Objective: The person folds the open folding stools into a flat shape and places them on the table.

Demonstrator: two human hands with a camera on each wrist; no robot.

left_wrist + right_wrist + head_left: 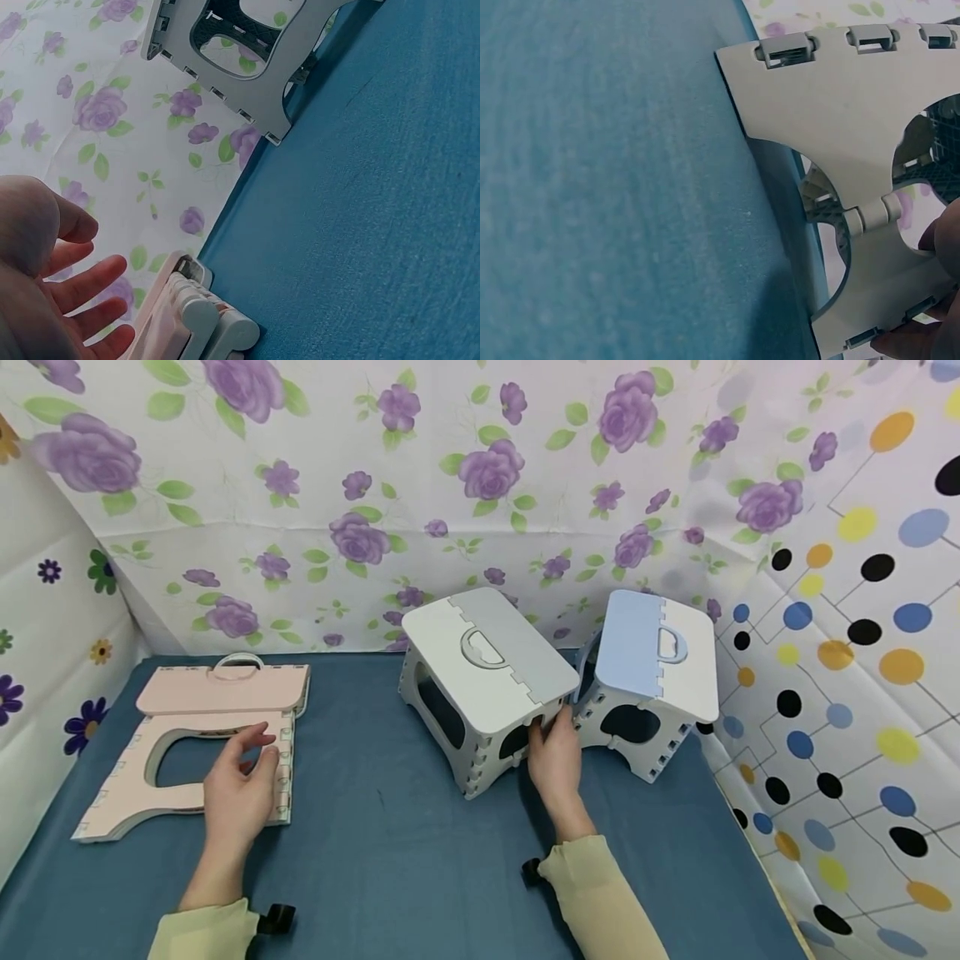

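Observation:
A grey-and-white folding step stool [442,647] stands unfolded near the middle of the table. At its right end my right hand [557,764] grips the side panel, and in the right wrist view the fingers [907,341] hold the panel's edge by the hinge slots. A pink folding stool [225,692] lies folded flat at the left. Over its front right part hovers my left hand [238,797], fingers loosely bent and holding nothing. The left wrist view shows those fingers spread near the end of the pink stool [161,322].
Close to the right of the grey stool stands an unfolded blue-and-white stool [630,643]. A blue cloth [390,877] covers the table. Flowered sheeting [420,460] hangs behind it, with dotted sheeting [862,718] along the right.

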